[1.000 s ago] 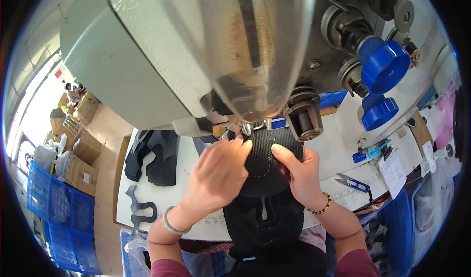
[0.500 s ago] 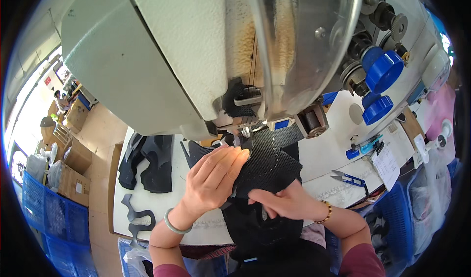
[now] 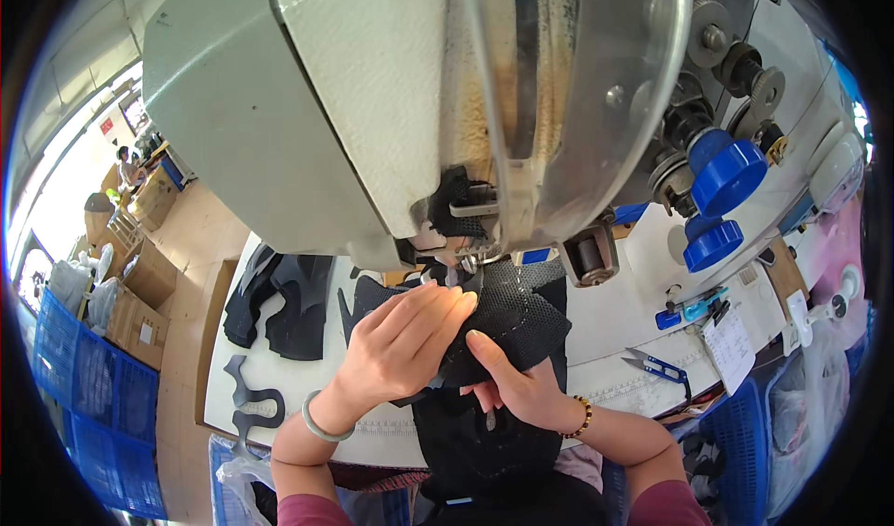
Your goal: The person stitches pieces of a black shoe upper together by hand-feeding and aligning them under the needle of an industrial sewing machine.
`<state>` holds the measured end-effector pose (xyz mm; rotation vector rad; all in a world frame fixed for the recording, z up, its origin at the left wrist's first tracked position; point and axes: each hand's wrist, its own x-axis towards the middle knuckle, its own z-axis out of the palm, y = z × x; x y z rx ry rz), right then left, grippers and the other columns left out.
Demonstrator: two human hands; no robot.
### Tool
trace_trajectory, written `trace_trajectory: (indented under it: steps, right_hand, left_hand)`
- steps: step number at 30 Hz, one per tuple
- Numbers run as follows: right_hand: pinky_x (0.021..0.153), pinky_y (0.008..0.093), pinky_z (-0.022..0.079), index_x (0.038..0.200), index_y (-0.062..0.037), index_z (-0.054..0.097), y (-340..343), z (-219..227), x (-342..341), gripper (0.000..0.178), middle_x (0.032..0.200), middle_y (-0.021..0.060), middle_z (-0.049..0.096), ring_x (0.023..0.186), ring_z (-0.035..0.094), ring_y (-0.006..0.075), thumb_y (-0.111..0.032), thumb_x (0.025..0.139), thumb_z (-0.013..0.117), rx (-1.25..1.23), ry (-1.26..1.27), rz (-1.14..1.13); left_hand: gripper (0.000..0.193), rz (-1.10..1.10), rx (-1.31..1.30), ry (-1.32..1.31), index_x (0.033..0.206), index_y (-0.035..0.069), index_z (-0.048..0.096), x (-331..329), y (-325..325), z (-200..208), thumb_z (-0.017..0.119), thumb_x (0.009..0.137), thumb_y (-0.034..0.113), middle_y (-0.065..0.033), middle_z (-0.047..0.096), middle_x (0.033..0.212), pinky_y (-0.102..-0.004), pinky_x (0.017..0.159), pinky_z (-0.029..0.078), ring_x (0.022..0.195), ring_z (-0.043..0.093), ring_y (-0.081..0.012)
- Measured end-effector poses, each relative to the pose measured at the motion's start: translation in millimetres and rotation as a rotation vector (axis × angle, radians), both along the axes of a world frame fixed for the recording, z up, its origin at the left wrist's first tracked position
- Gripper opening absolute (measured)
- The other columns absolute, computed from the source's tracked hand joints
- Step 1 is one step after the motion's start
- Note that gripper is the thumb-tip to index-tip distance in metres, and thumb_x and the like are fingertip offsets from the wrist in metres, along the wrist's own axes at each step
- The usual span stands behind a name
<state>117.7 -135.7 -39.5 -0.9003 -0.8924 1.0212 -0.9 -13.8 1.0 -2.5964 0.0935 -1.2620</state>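
Beneath the head of a large pale sewing machine (image 3: 363, 88) lies a black mesh fabric piece (image 3: 517, 330) with a line of light stitch marks. My left hand (image 3: 396, 344), a pale bangle on its wrist, has its fingers pressed together on the left part of the mesh, close to the needle area. On the near right edge of that piece, my right hand (image 3: 531, 391) grips with the thumb on top and the fingers curled underneath. A beaded bracelet circles that wrist. The fingertips of my left hand partly hide the spot under the needle.
Black cut pieces (image 3: 298, 312) and a grey curved piece (image 3: 251, 405) lie on the table's left. Thread snips (image 3: 656, 365) and a paper sheet (image 3: 729, 344) are at the right. Blue crates (image 3: 93, 386) stand left; a blue basket (image 3: 740, 433) stands right.
My right hand has moved up and now pinches the near edge of the mesh with its thumb on top. My left hand stays near the needle. The whole view has shifted slightly.
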Motion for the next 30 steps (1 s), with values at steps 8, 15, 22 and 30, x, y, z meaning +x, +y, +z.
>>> trace_trajectory:
  steps: [8, 15, 22, 30]
  right_hand:
    - [0.05, 0.0229, 0.052, 0.1, 0.0007, 0.054, -0.9, 1.5, 5.1, 0.016, 0.068, 0.0013, 0.057, 0.041, 0.047, 0.0045, -0.015, 0.096, 0.052, 0.011, 0.02, 0.006]
    - [0.051, 0.023, 0.052, 0.088, 0.0013, 0.058, -0.6, -0.8, 16.9, 0.023, 0.063, 0.0015, 0.057, 0.041, 0.049, 0.0059, -0.02, 0.096, 0.055, -0.019, 0.041, -0.03]
    - [0.039, 0.0203, 0.042, 0.075, 0.0018, 0.061, -1.1, 9.0, 17.4, 0.036, 0.059, 0.0065, 0.06, 0.038, 0.05, 0.0076, -0.028, 0.096, 0.055, -0.125, 0.013, -0.051]
    - [0.033, 0.018, 0.034, 0.076, 0.0011, 0.061, -0.9, 5.6, 11.8, 0.04, 0.057, 0.0072, 0.061, 0.041, 0.053, 0.0069, -0.031, 0.097, 0.052, -0.123, -0.035, 0.155]
  left_hand:
    - [0.033, 0.058, 0.024, 0.063, 0.094, -0.003, 0.065, 6.3, -2.9, 8.8, 0.065, 0.061, 0.001, -0.0095, 0.062, 0.089, -0.0312, 0.065, 0.053, 0.077, 0.061, -0.0223]
    - [0.035, 0.069, 0.083, 0.147, 0.102, -0.008, 0.063, 9.3, -4.2, 11.2, 0.066, 0.069, 0.004, -0.0135, 0.06, 0.097, -0.0354, 0.076, 0.053, 0.09, 0.059, -0.0272]
    - [0.032, -0.112, -0.536, 0.127, 0.103, 0.003, 0.07, -9.0, 14.6, 13.1, 0.069, 0.072, -0.001, -0.0116, 0.063, 0.104, -0.0348, 0.081, 0.049, 0.095, 0.06, -0.0286]
    - [0.035, -0.045, -0.518, 0.279, 0.104, 0.012, 0.072, -14.8, 18.6, 30.3, 0.066, 0.072, -0.002, -0.0066, 0.066, 0.107, -0.0324, 0.078, 0.049, 0.089, 0.064, -0.0232]
